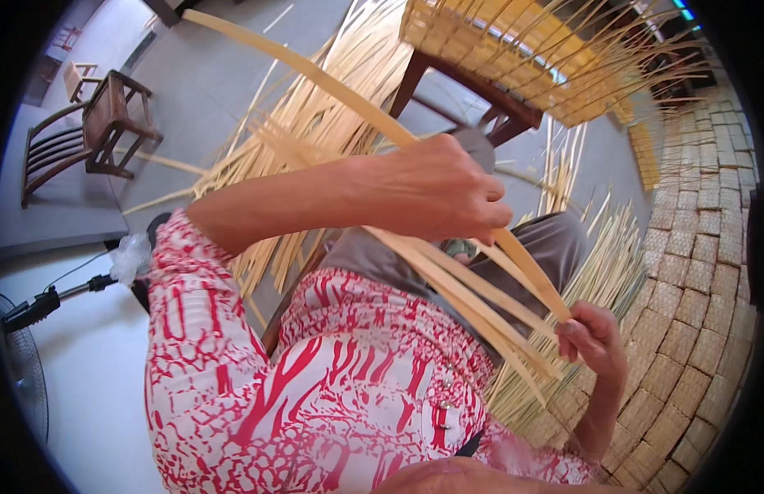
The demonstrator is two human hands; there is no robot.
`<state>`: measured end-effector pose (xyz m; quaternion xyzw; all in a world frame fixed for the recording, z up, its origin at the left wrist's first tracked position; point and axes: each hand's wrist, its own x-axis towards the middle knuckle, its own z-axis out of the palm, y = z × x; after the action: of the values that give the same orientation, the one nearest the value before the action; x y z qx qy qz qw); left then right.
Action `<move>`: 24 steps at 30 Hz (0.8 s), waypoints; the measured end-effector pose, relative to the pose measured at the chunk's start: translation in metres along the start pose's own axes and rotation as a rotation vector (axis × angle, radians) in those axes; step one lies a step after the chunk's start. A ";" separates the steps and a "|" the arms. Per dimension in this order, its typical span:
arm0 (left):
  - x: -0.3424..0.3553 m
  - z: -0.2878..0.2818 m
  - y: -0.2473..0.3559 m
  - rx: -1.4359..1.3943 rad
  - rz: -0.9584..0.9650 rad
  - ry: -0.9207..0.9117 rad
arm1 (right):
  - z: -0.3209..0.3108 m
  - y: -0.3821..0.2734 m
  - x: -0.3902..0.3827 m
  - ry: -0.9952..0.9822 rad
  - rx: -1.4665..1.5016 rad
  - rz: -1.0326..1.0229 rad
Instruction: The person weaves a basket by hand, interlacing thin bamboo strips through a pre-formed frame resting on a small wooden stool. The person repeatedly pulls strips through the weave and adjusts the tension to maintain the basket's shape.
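Note:
A long, pale bamboo strip slants across the view from the upper left down to my right. My left hand is closed on it partway along, knuckles up. At the strip's lower end, my right hand pinches it between thumb and fingers. Several more loose bamboo strips lie across my lap beneath it, their ends close to my right hand. The left hand hides part of the held strip.
A large heap of bamboo strips covers the floor ahead. A partly woven yellow basket with upright stakes rests on a dark wooden stool. Greenish strips and stacked woven pieces lie right. Left are a wooden chair and fan.

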<state>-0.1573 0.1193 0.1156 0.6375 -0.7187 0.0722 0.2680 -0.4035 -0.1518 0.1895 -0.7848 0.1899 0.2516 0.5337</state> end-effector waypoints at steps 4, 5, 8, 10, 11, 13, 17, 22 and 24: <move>0.043 0.038 -0.052 0.081 0.021 0.064 | -0.067 0.059 -0.029 0.260 -0.088 -0.006; 0.052 0.047 -0.066 0.107 0.010 0.073 | -0.083 0.071 -0.028 0.342 -0.124 -0.021; 0.071 0.075 -0.102 0.149 -0.005 0.089 | -0.119 0.108 -0.036 0.566 -0.265 -0.043; 0.084 0.101 -0.126 0.165 0.004 0.099 | -0.142 0.131 -0.026 0.679 -0.435 -0.059; 0.091 0.101 -0.127 0.119 -0.065 -0.012 | -0.146 0.133 -0.022 0.727 -0.603 -0.087; 0.088 0.109 -0.140 0.134 -0.081 -0.037 | -0.157 0.136 -0.002 0.811 -0.989 -0.197; 0.028 0.104 -0.173 0.149 -0.209 -0.009 | -0.136 0.071 0.059 0.723 -1.259 -0.031; -0.039 0.105 -0.191 0.124 -0.403 -0.155 | -0.117 0.065 0.123 0.691 -1.222 -0.338; -0.050 0.099 -0.187 0.072 -0.526 -0.256 | -0.102 0.063 0.137 0.710 -1.254 -0.472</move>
<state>-0.0057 0.0856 -0.0365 0.8150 -0.5537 -0.0553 0.1616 -0.3102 -0.2736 0.0918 -0.9949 -0.0013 -0.0761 -0.0659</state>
